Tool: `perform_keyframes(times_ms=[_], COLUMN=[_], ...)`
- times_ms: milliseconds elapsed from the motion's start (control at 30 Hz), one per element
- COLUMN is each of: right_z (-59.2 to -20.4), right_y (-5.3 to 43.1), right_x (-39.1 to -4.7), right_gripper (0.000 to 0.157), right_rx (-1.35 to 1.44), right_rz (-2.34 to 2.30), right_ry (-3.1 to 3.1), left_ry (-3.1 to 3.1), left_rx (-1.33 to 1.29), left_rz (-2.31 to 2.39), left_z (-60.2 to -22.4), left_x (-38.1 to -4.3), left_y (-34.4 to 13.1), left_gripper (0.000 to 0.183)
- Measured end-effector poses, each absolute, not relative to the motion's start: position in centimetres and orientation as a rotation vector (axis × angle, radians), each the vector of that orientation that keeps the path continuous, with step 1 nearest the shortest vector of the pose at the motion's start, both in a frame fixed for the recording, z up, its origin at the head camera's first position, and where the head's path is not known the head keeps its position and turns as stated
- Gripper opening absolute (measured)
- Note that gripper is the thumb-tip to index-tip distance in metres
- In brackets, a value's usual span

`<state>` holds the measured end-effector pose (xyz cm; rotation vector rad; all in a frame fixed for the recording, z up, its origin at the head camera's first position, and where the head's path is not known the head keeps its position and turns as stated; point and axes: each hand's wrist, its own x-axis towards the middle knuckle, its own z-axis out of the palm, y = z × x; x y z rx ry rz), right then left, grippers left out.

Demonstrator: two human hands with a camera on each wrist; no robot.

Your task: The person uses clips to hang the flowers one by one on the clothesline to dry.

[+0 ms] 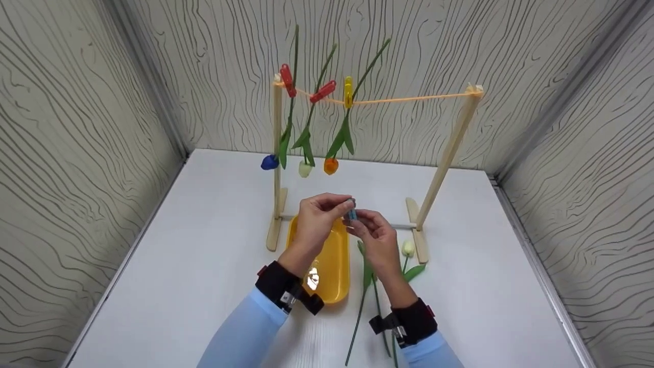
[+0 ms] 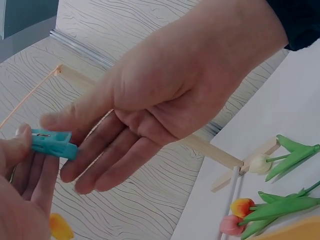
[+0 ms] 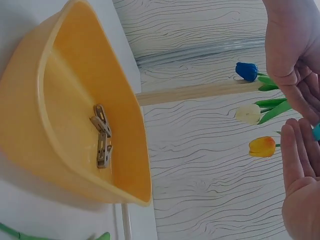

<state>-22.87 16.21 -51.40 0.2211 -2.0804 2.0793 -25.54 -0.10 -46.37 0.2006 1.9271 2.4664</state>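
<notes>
pinching the clip (image 1: pixel 352 214), long side twelve-to-six, is the left hand (image 1: pixel 316 221); i can't tell if the right hand (image 1: pixel 380 245), at four, grips. string (image 1: pixel 409 98) is at one.

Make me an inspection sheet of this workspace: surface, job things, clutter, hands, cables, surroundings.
Surface: white table, carrying a wooden frame.
Job things: three tulips hang bloom-down, clipped to the orange string; three more tulips lie on the table; yellow tray holds at least two small clothespins.
Clutter: nothing seen.
Hands: left hand pinches a blue clothespin; right hand is at its lower end, grip unclear.
Cables: nothing seen.
Surroundings: walls with dark wavy lines.
</notes>
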Motion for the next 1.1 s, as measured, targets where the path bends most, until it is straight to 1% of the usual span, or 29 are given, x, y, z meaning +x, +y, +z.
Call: perform_keyframes(times_ms=[100, 200, 233, 367, 467, 567, 667, 733, 900, 1100], right_z=[-52.3, -53.3, -53.7, -55.0, -56.3, -57.8, -59.1, -59.6, -60.4, -61.0], right_y=[17.9, 20.6, 21.6, 25.0, 26.0, 26.0, 25.7, 25.5, 25.4, 24.2], right_x=[-23.5, -24.5, -24.9, -25.7, -25.5, -24.8, -23.9, -23.6, -23.0, -22.7], right_gripper=[0.034, 0.038, 0.041, 0.061, 0.066, 0.061, 0.059, 0.058, 0.045, 0.034], right_rx=[0.246, 0.389, 0.477, 0.930, 1.283, 1.555, 1.704, 1.745, 1.794, 1.835], right_rz=[1.875, 1.441, 1.262, 0.489, 0.092, -0.137, -0.246, -0.251, -0.272, -0.393], right_ry=[-2.294, -2.530, -2.582, -2.582, -2.423, -2.284, -2.240, -2.250, -2.279, -2.276], left_ry=[1.946, 1.969, 1.972, 1.987, 2.002, 2.011, 2.018, 2.031, 2.037, 2.019], left_rx=[0.231, 0.259, 0.265, 0.256, 0.247, 0.231, 0.212, 0.215, 0.238, 0.205], left_rz=[2.465, 2.470, 2.475, 2.472, 2.451, 2.435, 2.416, 2.392, 2.382, 2.380], left_z=[-46.4, -46.4, -46.5, -46.6, -46.8, -46.9, -47.1, -47.0, -47.0, -47.3], left_x=[-25.8, -25.9, -26.0, -26.1, -26.0, -26.0, -26.0, -26.1, -26.1, -26.2], left_y=[-0.7, -1.2, -1.4, -1.7, -1.8, -1.9, -1.9, -2.1, -2.2, -2.1], left_gripper=[0.018, 0.021, 0.022, 0.020, 0.019, 0.020, 0.019, 0.019, 0.021, 0.022])
